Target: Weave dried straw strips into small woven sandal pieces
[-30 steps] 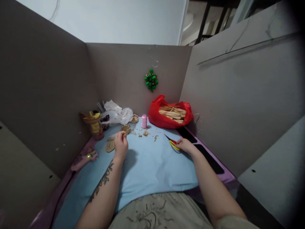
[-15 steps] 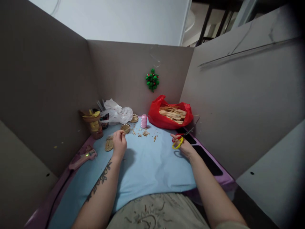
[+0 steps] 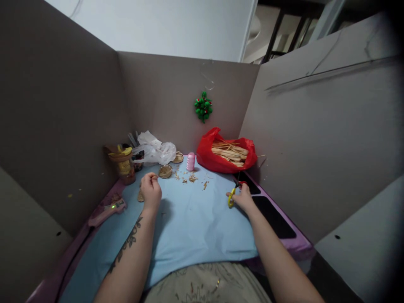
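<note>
Take the middle of the blue cloth [image 3: 202, 229] on the counter as the dial, twelve pointing away from the person. At nine lies a pink glue gun [image 3: 107, 213], its light green; at ten stands a cup [image 3: 125, 169]. Between nine and ten, the left hand [image 3: 151, 191] is closed to a fingertip pinch; whether a scrap sits in it cannot be told. It hides most of a woven mat [image 3: 140, 196]. Between ten and eleven is a small woven basket [image 3: 165, 171], just beyond the fingertips. Near twelve are dry crumbs [image 3: 192, 179] and a pink can [image 3: 190, 161]; at one, a red bag [image 3: 210, 153] full of straw [image 3: 232, 153]. Between two and three, the right hand [image 3: 246, 198] is half curled on the handles of the scissors [image 3: 232, 198], whose dark blades run toward the red bag.

To handle this well, the left pinch should stay light and the wrist clear of mat and basket. The right should grip by the handles alone, blades closed, tips off the thin plastic and away from the other hand.

Compared with half a second ago, the left hand sits further toward nine, covering more mat and leaving the basket in plain sight. The scissors have swung: the blades pointed toward two, and now point nearer one.
</note>
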Demonstrator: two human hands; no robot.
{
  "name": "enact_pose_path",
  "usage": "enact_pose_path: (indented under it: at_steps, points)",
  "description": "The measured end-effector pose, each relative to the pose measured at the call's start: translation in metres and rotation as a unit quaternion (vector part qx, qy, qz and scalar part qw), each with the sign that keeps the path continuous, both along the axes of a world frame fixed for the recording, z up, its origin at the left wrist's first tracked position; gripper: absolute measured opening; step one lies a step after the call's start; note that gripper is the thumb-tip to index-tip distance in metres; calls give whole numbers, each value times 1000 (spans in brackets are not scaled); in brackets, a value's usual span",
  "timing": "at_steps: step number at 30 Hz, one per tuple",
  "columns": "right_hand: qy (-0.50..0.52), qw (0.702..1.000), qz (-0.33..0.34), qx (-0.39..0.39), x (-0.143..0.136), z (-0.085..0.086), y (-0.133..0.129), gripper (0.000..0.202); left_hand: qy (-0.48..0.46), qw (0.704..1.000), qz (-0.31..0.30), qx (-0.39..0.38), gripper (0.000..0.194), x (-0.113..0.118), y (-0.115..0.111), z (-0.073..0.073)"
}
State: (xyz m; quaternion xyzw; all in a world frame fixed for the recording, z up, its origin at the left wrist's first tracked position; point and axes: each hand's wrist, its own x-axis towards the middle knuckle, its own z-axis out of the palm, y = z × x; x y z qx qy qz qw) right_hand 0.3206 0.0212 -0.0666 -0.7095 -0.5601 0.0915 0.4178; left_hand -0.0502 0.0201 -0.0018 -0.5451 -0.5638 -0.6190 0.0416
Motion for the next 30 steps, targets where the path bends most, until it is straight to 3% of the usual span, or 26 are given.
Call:
enact_pose_path:
  at_steps: [6, 12, 15, 20, 27, 30]
  points:
    - [-82, 996, -8, -17, -2, 2, -1, 73, 8, 1000, -2, -4, 11, 0, 2, -2]
    - [-76, 990, 115, -8, 5, 15, -15, 88, 2, 1000, -2, -10, 10, 1, 1, -1]
    - [-50, 992, 113, -3, 5, 22, -18, 90, 7, 1000, -3, -10, 10, 2, 0, -1]
    - [119, 983, 137, 26, 2, 27, -17, 76, 6, 1000, -3, -6, 11, 2, 1, -2]
    - [359, 920, 141, 75, -1, 41, -21, 58, 5, 1000, -5, -5, 10, 1, 2, -3]
    - [448, 877, 159, 73, -4, 51, -29, 43, 7, 1000, -4, -6, 11, 1, 2, -3]
